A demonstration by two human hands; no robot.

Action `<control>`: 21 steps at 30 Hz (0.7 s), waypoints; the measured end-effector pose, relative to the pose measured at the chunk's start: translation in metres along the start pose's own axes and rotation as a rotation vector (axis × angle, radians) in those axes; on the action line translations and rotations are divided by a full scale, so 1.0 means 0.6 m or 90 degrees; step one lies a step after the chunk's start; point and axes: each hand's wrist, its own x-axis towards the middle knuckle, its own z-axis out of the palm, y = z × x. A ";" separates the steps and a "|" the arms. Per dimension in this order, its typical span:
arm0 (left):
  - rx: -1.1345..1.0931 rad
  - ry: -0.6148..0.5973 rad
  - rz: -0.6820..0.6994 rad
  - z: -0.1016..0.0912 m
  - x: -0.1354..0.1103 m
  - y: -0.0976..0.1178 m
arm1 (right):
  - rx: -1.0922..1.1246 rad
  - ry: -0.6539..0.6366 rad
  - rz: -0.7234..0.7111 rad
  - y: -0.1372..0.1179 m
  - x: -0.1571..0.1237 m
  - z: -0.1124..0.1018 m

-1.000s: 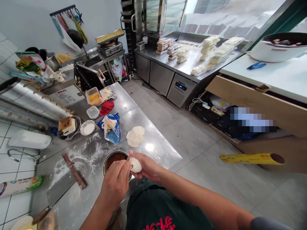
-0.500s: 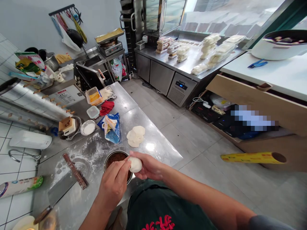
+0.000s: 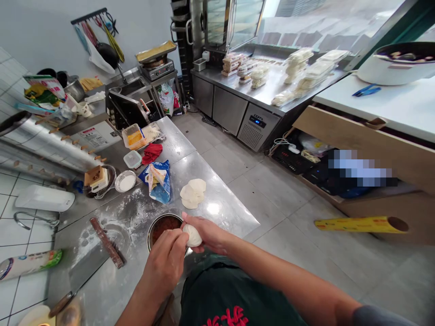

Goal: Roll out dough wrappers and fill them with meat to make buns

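A white ball of dough with pleats is held between my two hands, over the right side of a round metal pot with brown filling. My left hand pinches the left edge of the dough, fingers bunched together. Cupped around its far and right sides is my right hand, its thumb against the top. Flat, overlapping dough rounds lie on the steel table just beyond. The underside of the held dough is hidden.
On the floury steel table lie a rolling pin, a cleaver, a blue bag and a bowl of white powder. Stacked food boxes stand on the far counter. A yellow tube is at right.
The dough has turned slightly in my hands, showing its pleats more. My left fingers have shifted a little along its edge. Other things stay put.
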 end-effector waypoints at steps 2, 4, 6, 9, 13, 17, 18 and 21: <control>0.003 -0.013 0.004 0.001 -0.001 -0.001 | 0.008 -0.019 0.030 0.003 0.000 -0.001; -0.001 -0.010 -0.010 0.001 -0.001 -0.001 | 0.045 -0.085 0.037 0.005 0.000 -0.002; -0.017 0.003 -0.034 0.004 -0.002 -0.001 | 0.072 -0.101 0.013 0.008 0.002 -0.002; -0.043 0.010 -0.053 0.013 -0.005 0.001 | 0.060 -0.033 0.007 0.015 0.009 0.001; -0.069 0.019 -0.102 0.017 -0.014 0.007 | 0.051 -0.013 0.058 0.023 0.015 0.002; -0.119 0.014 -0.167 0.009 -0.023 0.016 | 0.047 -0.027 0.047 0.031 0.016 0.004; -0.127 0.007 -0.176 0.007 -0.025 0.019 | 0.041 -0.036 0.044 0.032 0.017 0.006; -0.131 0.020 -0.190 0.005 -0.032 0.024 | 0.026 -0.057 0.051 0.035 0.021 0.011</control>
